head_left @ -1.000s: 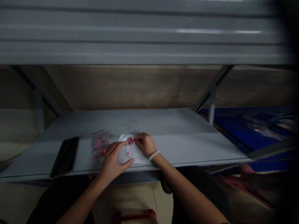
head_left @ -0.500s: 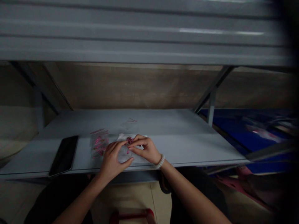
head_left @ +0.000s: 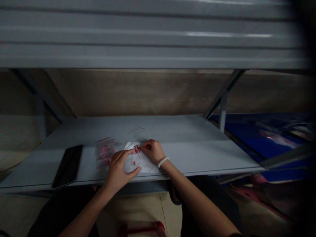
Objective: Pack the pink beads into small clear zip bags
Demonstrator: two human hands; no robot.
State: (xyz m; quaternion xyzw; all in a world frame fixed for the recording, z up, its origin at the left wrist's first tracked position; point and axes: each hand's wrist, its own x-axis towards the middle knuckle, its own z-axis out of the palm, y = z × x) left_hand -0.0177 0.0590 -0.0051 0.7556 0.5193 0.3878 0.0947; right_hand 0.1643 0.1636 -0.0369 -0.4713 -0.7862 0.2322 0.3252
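- L hand point(head_left: 120, 168): fingers spread, pressed on white sheet point(head_left: 148, 164), next to thin loop point(head_left: 139, 159)
- R hand point(head_left: 153, 151): thumb + index pinching pink beads point(head_left: 137, 149) at top of loop, on sheet; bead bracelet point(head_left: 162, 162) on wrist
- Clear bag of pink beads point(head_left: 105, 153) just left of L hand
- Black phone point(head_left: 67, 166) further left, on grey metal shelf point(head_left: 172, 131)

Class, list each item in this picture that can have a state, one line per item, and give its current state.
Left hand: resting on the white sheet, holding the loop.
Right hand: pinching the loop's beads.
Thin beaded loop: lying on the sheet.
White sheet: flat.
Clear bag of pink beads: lying flat.
Black phone or tablet: lying flat, dark.
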